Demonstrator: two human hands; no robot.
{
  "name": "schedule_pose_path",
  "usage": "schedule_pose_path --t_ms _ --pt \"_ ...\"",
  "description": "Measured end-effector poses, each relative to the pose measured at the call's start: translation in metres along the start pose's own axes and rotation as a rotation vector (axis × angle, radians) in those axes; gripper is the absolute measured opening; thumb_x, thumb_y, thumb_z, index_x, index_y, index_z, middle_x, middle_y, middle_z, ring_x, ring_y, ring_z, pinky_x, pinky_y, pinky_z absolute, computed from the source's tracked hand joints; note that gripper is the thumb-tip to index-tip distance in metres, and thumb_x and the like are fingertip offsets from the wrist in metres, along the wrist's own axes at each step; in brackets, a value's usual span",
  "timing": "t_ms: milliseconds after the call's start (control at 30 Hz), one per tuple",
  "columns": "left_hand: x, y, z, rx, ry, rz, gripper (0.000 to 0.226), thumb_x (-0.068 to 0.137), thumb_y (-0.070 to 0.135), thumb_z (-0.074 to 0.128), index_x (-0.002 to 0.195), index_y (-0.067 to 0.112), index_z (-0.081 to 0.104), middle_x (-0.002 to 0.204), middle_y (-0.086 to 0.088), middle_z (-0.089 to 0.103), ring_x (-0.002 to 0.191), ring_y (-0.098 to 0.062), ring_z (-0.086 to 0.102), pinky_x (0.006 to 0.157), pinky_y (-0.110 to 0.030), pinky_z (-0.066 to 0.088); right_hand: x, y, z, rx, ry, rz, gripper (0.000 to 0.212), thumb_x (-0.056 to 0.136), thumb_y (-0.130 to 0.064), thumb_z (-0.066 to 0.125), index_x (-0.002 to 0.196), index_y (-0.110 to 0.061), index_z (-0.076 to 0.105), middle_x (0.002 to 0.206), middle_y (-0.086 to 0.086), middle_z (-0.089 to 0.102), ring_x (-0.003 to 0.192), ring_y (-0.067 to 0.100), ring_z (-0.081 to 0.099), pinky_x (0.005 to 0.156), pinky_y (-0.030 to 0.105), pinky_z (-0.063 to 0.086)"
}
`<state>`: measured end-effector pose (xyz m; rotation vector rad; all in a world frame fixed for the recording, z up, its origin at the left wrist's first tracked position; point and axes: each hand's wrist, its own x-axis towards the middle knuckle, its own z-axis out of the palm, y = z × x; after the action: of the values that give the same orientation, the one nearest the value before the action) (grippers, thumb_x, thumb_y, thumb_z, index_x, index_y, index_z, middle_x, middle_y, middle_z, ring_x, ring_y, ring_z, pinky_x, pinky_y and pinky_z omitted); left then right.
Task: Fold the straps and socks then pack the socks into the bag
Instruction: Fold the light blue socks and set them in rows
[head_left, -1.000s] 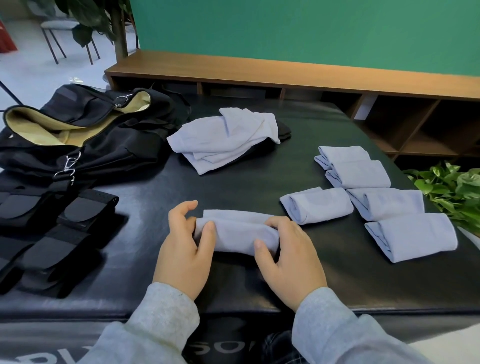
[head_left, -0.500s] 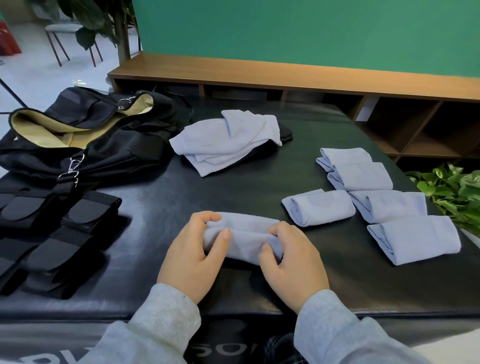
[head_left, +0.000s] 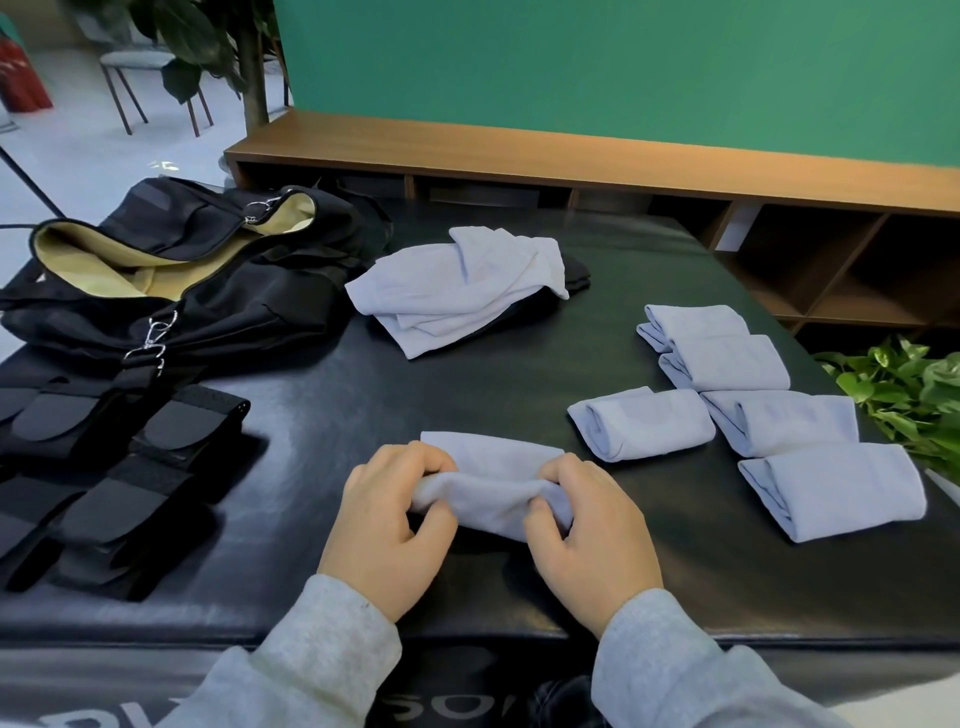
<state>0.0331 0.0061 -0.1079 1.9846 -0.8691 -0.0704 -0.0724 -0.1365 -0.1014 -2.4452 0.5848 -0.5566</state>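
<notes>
A light blue sock lies half folded on the black table in front of me. My left hand grips its left end and my right hand grips its right end, fingers curled into the fabric. Several folded blue socks lie in a group to the right. A loose pile of unfolded blue socks sits further back in the middle. The black bag with tan lining lies open at the back left. Folded black straps lie at the left.
A green potted plant stands at the table's right edge. A low wooden shelf runs behind the table under a green wall. A chair and a tall plant stand at the far left on the floor.
Both hands have curled tighter on the sock and rolled its near edge up and over, bunching it between the fingers. The view has shifted slightly.
</notes>
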Motion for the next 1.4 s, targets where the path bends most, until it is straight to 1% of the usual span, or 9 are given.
schedule_pose_path --t_ms 133,300,400,500,700,867,1000,1133,1400 --pt "-0.003 -0.003 0.000 0.020 -0.021 0.047 0.028 0.062 0.037 0.031 0.080 0.033 0.053 0.090 0.015 0.055 0.088 -0.003 0.044 0.069 -0.007 0.033 -0.001 -0.001 -0.002 -0.011 -0.010 0.005 0.012 0.084 -0.026 0.048 0.075 -0.030 0.042 0.070 -0.008 0.046 0.072 0.009 0.047 0.065 0.022 0.039" --pt "-0.001 -0.007 0.003 0.116 0.003 0.128 0.020 0.064 0.027 0.033 0.075 0.034 0.048 0.078 0.019 0.056 0.088 -0.017 0.052 0.083 -0.007 0.024 0.000 -0.004 -0.003 -0.036 -0.016 0.014 0.011 0.084 -0.026 0.049 0.077 -0.030 0.043 0.071 -0.007 0.046 0.074 0.008 0.047 0.067 0.022 0.039" --pt "-0.001 -0.005 0.004 0.158 0.049 0.180 0.020 0.066 0.024 0.034 0.077 0.031 0.049 0.082 0.023 0.056 0.096 -0.003 0.045 0.088 -0.005 0.020 0.000 -0.004 -0.003 -0.032 -0.008 0.010 0.010 0.084 -0.025 0.049 0.077 -0.029 0.044 0.071 -0.008 0.046 0.075 0.008 0.047 0.066 0.020 0.038" --pt "-0.003 -0.004 0.004 0.160 0.072 0.170 0.020 0.066 0.025 0.034 0.078 0.032 0.049 0.083 0.026 0.056 0.104 0.004 0.038 0.087 -0.003 0.019 -0.002 -0.002 -0.001 -0.011 0.026 -0.011 0.008 0.082 -0.029 0.047 0.075 -0.031 0.043 0.069 -0.011 0.044 0.075 0.007 0.047 0.062 0.014 0.035" --pt "-0.004 -0.007 0.005 0.168 0.027 0.109 0.022 0.068 0.031 0.031 0.076 0.046 0.046 0.085 0.029 0.056 0.100 -0.020 0.052 0.086 -0.005 0.022 -0.004 0.001 0.001 -0.002 0.087 -0.055 0.010 0.076 -0.039 0.038 0.072 -0.033 0.045 0.067 -0.013 0.044 0.076 0.008 0.047 0.058 0.011 0.035" --pt "-0.004 -0.004 0.004 0.095 0.014 0.091 0.022 0.070 0.039 0.030 0.082 0.039 0.049 0.086 0.020 0.061 0.093 -0.009 0.050 0.071 -0.015 0.035 -0.001 0.001 0.001 0.012 0.074 -0.059 0.007 0.077 -0.037 0.041 0.078 -0.032 0.045 0.078 -0.014 0.046 0.084 0.002 0.045 0.064 0.012 0.036" --pt "0.000 0.001 0.001 -0.063 0.106 -0.052 0.007 0.080 0.034 0.045 0.083 0.035 0.051 0.064 0.000 0.058 0.058 -0.012 0.050 0.051 -0.023 0.040 0.004 -0.003 -0.003 0.012 0.009 0.084 0.013 0.084 -0.033 0.049 0.095 -0.032 0.042 0.087 -0.012 0.053 0.082 0.008 0.050 0.071 0.023 0.039" --pt "0.007 0.005 0.000 -0.152 0.154 -0.180 0.006 0.089 0.038 0.049 0.087 0.034 0.054 0.076 0.006 0.066 0.074 -0.011 0.060 0.065 -0.026 0.047 0.008 -0.005 -0.002 -0.034 0.021 0.165 0.025 0.089 -0.041 0.044 0.111 -0.030 0.040 0.090 -0.010 0.058 0.084 0.013 0.052 0.073 0.025 0.039" --pt "0.016 0.011 0.003 0.008 0.164 -0.312 0.010 0.094 0.036 0.045 0.101 0.029 0.046 0.072 0.009 0.061 0.075 -0.005 0.055 0.062 -0.022 0.043 0.014 -0.004 0.002 -0.117 0.025 0.214 0.030 0.095 -0.047 0.036 0.118 -0.029 0.040 0.088 -0.011 0.057 0.081 0.015 0.052 0.072 0.028 0.038"
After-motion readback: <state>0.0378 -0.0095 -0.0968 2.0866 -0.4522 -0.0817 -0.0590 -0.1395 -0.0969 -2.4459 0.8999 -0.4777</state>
